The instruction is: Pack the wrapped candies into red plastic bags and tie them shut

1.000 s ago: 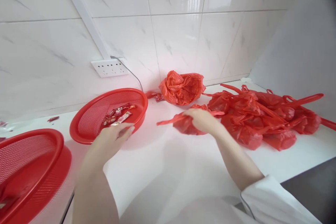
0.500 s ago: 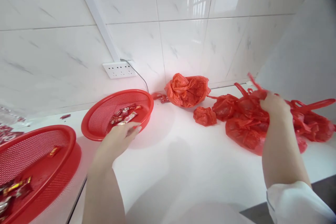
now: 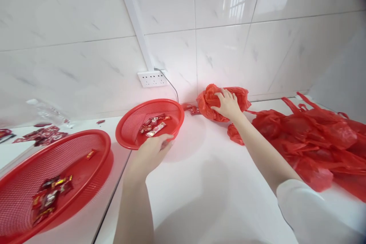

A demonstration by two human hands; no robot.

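Right hand [image 3: 228,105]: open, fingers spread on the red bag [image 3: 204,103] near the wall [image 3: 171,53]. Left hand [image 3: 151,152]: part-curled at the near rim of the basket [image 3: 131,129] (whether it grips, cannot tell). Basket: on the table [image 3: 183,198], holding sweets [image 3: 156,129]. Bag pile [image 3: 323,141]: far right. Larger basket [image 3: 82,143]: left, sweets inside.

1 head-worn view, looking forward and down, near above a white counter [image 3: 183,190], facing a tiled wall [image 3: 171,45]

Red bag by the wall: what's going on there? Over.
Right hand, fingers spread, at the red bag. Left hand by near rim of small basket. Crumpled red plastic just in front of bag.
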